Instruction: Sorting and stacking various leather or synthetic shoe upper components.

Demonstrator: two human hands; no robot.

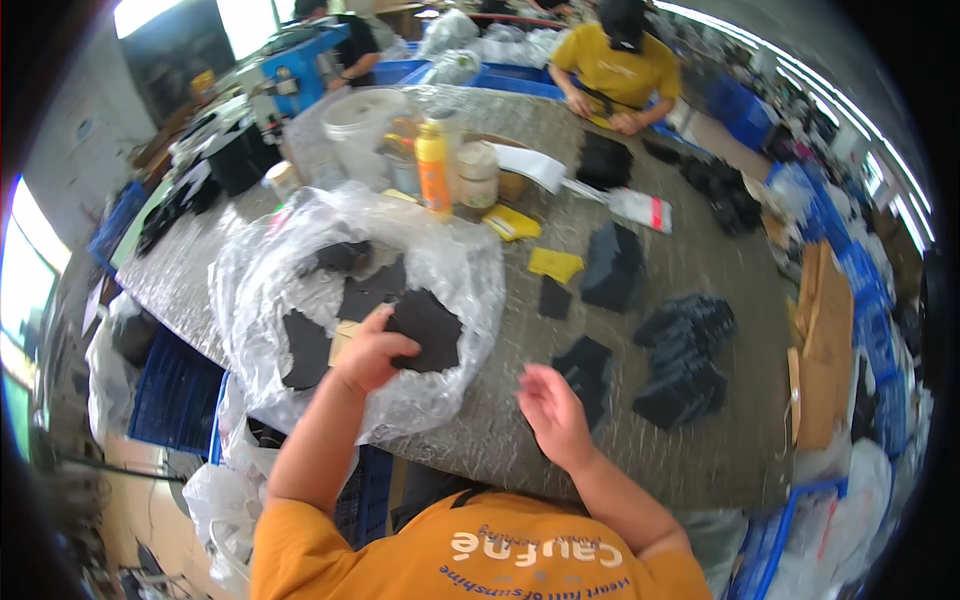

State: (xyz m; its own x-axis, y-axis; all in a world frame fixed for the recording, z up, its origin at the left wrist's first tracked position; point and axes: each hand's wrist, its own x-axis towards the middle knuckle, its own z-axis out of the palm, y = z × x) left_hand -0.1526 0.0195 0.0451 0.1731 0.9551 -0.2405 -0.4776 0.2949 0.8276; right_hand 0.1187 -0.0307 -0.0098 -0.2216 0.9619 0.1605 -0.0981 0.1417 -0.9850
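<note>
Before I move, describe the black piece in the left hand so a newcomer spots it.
On the large worktable, find the crumpled clear plastic. Over its right half, the left hand holds a flat black piece with an uneven edge. Unlike the black neighbours lying on the plastic, this one is held.

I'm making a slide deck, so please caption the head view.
Over clear plastic on a worktable, the left hand grips a black piece; the right hand is open near dark pieces.
</note>
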